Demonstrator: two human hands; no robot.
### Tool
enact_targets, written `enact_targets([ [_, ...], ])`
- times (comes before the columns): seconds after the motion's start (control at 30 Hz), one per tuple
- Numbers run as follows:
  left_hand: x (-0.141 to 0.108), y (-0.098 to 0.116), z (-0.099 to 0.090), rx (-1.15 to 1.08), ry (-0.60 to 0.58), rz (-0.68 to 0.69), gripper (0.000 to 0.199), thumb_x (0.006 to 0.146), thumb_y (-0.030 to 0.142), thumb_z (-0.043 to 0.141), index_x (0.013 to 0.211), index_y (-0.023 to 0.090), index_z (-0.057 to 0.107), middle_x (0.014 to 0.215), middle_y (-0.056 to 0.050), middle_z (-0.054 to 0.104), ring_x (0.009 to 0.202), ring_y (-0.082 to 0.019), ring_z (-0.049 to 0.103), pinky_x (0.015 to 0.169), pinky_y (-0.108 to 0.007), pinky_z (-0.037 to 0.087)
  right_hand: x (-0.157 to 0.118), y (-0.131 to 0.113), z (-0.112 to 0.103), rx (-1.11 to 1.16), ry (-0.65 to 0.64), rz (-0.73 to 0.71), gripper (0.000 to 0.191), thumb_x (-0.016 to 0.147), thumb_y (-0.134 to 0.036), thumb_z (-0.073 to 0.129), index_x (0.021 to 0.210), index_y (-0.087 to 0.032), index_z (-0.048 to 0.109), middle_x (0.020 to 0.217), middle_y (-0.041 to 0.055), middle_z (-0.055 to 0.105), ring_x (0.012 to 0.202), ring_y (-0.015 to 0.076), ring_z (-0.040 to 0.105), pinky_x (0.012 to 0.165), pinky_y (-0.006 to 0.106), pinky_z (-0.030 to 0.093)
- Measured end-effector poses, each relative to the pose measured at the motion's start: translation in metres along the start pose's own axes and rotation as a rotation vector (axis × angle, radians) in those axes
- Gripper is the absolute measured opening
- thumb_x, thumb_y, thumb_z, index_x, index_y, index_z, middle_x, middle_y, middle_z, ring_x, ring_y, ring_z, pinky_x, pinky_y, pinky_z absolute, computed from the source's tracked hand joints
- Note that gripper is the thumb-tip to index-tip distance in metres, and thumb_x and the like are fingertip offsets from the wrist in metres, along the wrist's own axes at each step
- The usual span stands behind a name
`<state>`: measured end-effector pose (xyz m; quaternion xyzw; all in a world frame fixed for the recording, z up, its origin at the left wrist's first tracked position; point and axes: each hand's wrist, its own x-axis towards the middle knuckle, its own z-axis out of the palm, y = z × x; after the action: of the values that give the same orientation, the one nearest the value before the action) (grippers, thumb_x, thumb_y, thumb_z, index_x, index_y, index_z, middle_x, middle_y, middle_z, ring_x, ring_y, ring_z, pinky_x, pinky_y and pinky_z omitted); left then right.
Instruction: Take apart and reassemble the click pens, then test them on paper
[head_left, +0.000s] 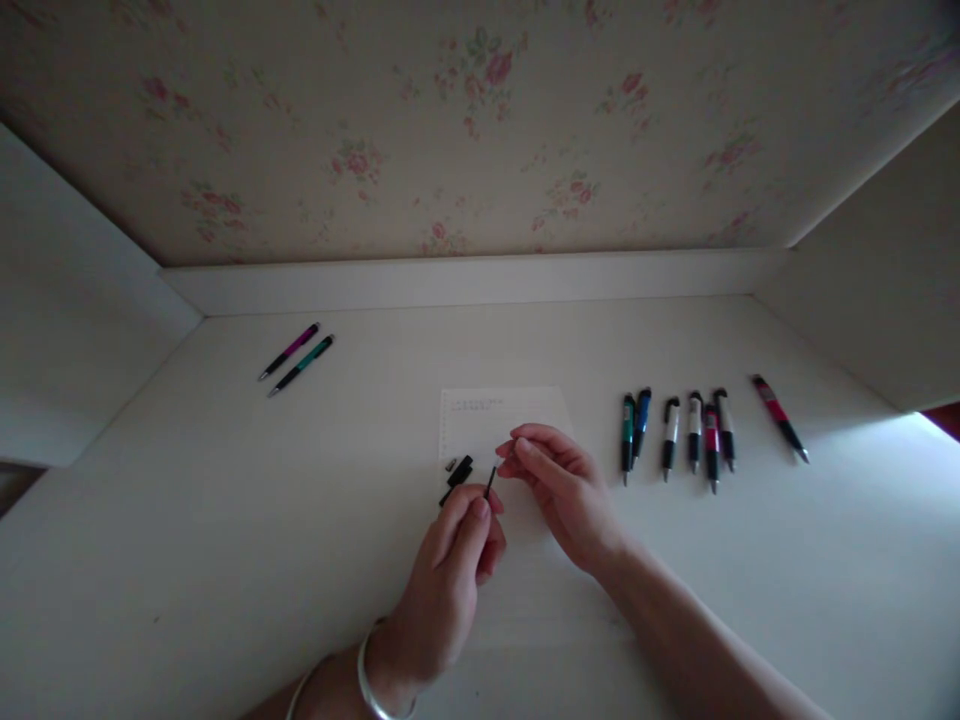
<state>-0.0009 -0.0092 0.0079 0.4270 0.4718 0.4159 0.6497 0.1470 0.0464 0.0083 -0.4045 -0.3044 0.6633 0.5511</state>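
Between thumb and forefinger, my left hand [456, 560] pinches a thin dark rod [490, 483], which looks like a pen refill and tilts upward. My right hand [564, 488] is beside the rod's upper tip, its thumb and forefinger pressed together; whatever they hold is too small to make out. Both hands are over a lined sheet of paper [517, 404] with faint writing near its top. Black pen parts [460, 471] lie on the paper's left side, partly hidden by my left hand.
Two pens, one purple [291, 350] and one teal [301, 366], lie at the back left. Several pens [671, 438] stand in a loose row on the right of the white table [225, 560]. A red pen [780, 417] lies farther right. White side panels and a flowered wall enclose the table.
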Motion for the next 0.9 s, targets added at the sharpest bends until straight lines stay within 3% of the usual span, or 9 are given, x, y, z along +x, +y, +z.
enact_targets([
  [0.13, 0.001, -0.001, -0.001, 0.019, -0.012, 0.039, 0.040, 0.105, 0.044, 0.038, 0.073, 0.021, 0.044, 0.064, 0.004, 0.041, 0.059, -0.012, 0.034, 0.057, -0.028, 0.029, -0.004, 0.001, 0.002, 0.028, -0.043, -0.019, 0.019, 0.076, -0.037, 0.084, 0.089, -0.026, 0.077, 0.085, 0.0010, 0.080, 0.070, 0.0133, 0.070, 0.072, 0.029, 0.057],
  [0.4, 0.003, -0.003, -0.003, 0.045, -0.058, 0.016, 0.044, 0.106, 0.048, 0.032, 0.072, 0.021, 0.043, 0.062, 0.004, 0.037, 0.058, -0.013, 0.032, 0.056, -0.029, 0.027, -0.007, 0.004, 0.002, -0.007, -0.048, -0.041, 0.017, 0.079, -0.038, 0.082, 0.092, -0.028, 0.077, 0.088, 0.0013, 0.080, 0.070, 0.0141, 0.070, 0.072, 0.031, 0.057],
  [0.67, 0.002, 0.008, -0.003, 0.097, -0.135, -0.056, 0.044, 0.104, 0.052, 0.037, 0.073, 0.022, 0.045, 0.063, 0.004, 0.038, 0.057, -0.013, 0.031, 0.054, -0.029, 0.027, -0.010, 0.003, 0.003, -0.007, -0.071, -0.087, 0.014, 0.082, -0.035, 0.081, 0.095, -0.030, 0.078, 0.088, 0.0002, 0.080, 0.071, 0.0123, 0.067, 0.071, 0.028, 0.055],
  [0.9, 0.003, 0.005, -0.003, 0.093, -0.104, -0.053, 0.045, 0.104, 0.052, 0.035, 0.073, 0.021, 0.045, 0.062, 0.004, 0.038, 0.056, -0.013, 0.032, 0.053, -0.029, 0.026, -0.009, 0.004, 0.001, -0.052, -0.026, -0.101, 0.016, 0.082, -0.036, 0.081, 0.095, -0.029, 0.078, 0.089, 0.0009, 0.080, 0.070, 0.0131, 0.067, 0.071, 0.029, 0.056],
])
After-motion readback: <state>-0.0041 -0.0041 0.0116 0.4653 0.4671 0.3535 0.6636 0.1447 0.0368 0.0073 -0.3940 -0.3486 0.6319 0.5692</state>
